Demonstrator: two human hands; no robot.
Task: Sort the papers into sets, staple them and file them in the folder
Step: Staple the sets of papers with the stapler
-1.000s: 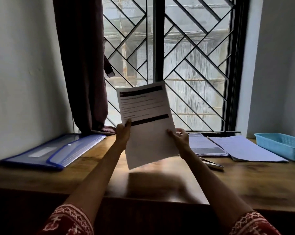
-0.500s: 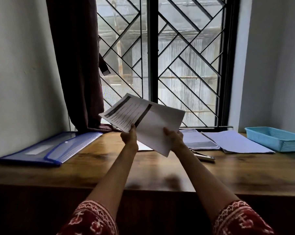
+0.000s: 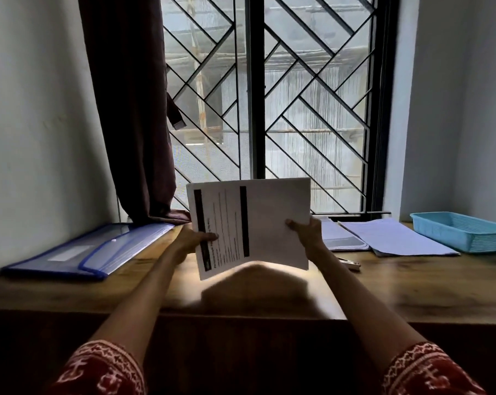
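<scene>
Above the middle of the wooden desk [image 3: 412, 283] I hold the set of papers [image 3: 269, 223] sideways, my left hand [image 3: 194, 240] and right hand [image 3: 308, 233] each pinching a short edge, and should tap its long edge square before reaching for the stapler [image 3: 350, 263].

A wooden desk [image 3: 412, 286] runs wall to wall beneath a window [image 3: 306, 109] fitted with a black diagonal grille. A dark maroon curtain [image 3: 130, 109] hangs down the window's left side, its hem bunched on the desk's far edge. Over at the far right sits a light blue plastic tray [image 3: 466, 230], ribbed along its sides. Pale walls [image 3: 36, 124] close in on both sides.
</scene>
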